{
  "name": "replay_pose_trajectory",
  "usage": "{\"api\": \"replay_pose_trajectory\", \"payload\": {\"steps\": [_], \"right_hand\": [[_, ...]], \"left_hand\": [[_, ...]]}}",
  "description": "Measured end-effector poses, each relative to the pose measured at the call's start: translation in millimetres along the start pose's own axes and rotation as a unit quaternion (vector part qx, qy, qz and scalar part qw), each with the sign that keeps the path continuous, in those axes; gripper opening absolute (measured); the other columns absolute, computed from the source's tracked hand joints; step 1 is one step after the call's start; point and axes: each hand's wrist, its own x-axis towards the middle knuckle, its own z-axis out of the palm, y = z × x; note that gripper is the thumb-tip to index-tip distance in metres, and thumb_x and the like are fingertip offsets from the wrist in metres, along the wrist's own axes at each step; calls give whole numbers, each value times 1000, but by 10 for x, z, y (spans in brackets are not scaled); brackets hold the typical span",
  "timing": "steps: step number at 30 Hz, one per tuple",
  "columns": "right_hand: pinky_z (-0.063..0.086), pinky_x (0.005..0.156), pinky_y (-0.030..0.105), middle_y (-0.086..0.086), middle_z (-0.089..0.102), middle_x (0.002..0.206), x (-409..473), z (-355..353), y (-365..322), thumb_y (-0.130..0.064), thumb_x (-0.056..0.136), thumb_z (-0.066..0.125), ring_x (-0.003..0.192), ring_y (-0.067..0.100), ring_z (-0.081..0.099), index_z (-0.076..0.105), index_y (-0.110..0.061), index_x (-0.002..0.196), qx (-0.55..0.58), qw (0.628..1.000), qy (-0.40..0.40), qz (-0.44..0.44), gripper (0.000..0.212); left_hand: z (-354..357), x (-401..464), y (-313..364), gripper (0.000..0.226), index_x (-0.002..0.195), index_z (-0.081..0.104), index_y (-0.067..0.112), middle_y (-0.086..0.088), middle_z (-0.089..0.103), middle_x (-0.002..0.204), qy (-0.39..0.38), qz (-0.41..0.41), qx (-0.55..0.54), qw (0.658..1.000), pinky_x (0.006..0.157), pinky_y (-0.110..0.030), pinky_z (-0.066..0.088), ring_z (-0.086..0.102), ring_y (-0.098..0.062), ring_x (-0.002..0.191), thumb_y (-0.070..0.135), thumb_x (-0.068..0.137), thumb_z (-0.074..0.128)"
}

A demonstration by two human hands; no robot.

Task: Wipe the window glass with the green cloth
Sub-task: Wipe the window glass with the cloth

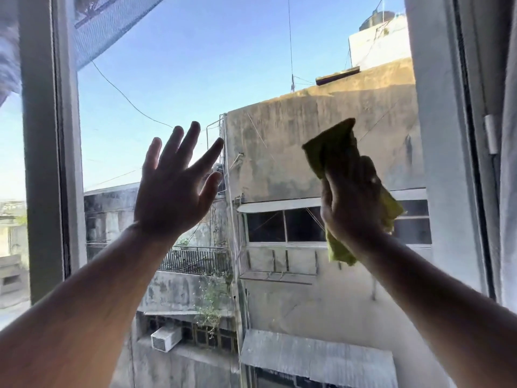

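Observation:
The window glass [195, 65] fills the middle of the view, with sky and grey buildings behind it. My right hand [351, 200] is raised at the right of the pane and grips the green cloth [333, 147], which sticks up above my fingers and hangs below my wrist. The cloth is held against or very close to the glass; I cannot tell which. My left hand [173, 186] is raised at the middle of the pane, palm toward the glass, fingers spread, holding nothing.
A grey window frame post [44, 163] stands at the left and another frame with a curtain edge [475, 135] at the right. A blue net [112, 26] hangs outside at the top left.

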Motion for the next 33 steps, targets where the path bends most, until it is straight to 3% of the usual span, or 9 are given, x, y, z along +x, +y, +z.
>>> {"api": "replay_pose_trajectory", "payload": {"steps": [6,10,13,15,17,20,23,29,33], "right_hand": [[46,89,36,-1,50,145,-806,124,-663,-27,89,58,112,20,54,50,-31,144,16,895,-122,-429,56],[40,88,39,13,66,129,-82,81,-27,-19,89,61,104,33,64,62,-19,134,-67,980,19,-188,46],[26,119,45,17,52,149,-31,114,-70,-17,95,52,140,35,45,55,-11,140,-28,996,68,-45,45],[3,129,44,7,23,167,-450,273,-562,-16,93,55,156,30,17,36,-15,155,7,995,1,-102,65],[-7,128,42,5,21,168,-1064,347,-1072,-21,89,58,155,27,16,30,-18,158,30,950,-77,-300,74],[12,127,40,-1,41,160,-1654,255,-1201,-26,93,54,147,19,37,43,-23,152,27,855,-140,-499,60],[16,123,39,-2,41,159,-1327,161,-777,-31,96,49,145,20,39,38,-25,154,-1,873,-131,-469,59],[20,124,46,9,35,162,-461,198,-655,-31,100,47,153,31,26,33,-19,156,2,992,-13,-123,59],[2,129,40,-1,31,164,-1370,219,-1034,-24,91,56,154,21,21,36,-27,154,35,903,-149,-401,66]], "left_hand": [[-21,-8,-9,58,157,32,29,-14,20,168,-8,10,9,1000,125,-55,15,20,-34,155,51,104,21],[-36,-27,8,57,157,31,28,-15,21,167,0,17,16,1000,124,-54,15,21,-35,155,48,105,20],[-18,-27,-4,55,157,32,28,-16,21,167,8,18,20,1000,124,-54,15,21,-35,155,45,105,25],[2,-21,-5,54,157,32,28,-15,23,167,17,20,27,999,124,-54,16,23,-35,154,45,106,26],[-3,-16,-18,53,156,34,28,-16,25,166,23,21,29,999,123,-54,17,24,-35,154,44,106,28],[-20,-20,-42,53,157,33,29,-15,24,166,13,22,16,1000,124,-53,15,23,-35,154,44,106,32],[17,-21,-46,54,157,31,31,-14,22,167,17,22,15,999,124,-52,14,21,-34,155,46,106,30],[39,-14,-66,54,157,31,32,-13,23,167,31,25,21,999,125,-52,15,22,-32,155,49,106,24],[26,-11,-94,54,157,31,33,-12,21,168,21,27,12,999,125,-51,13,20,-32,155,49,106,26]]}}
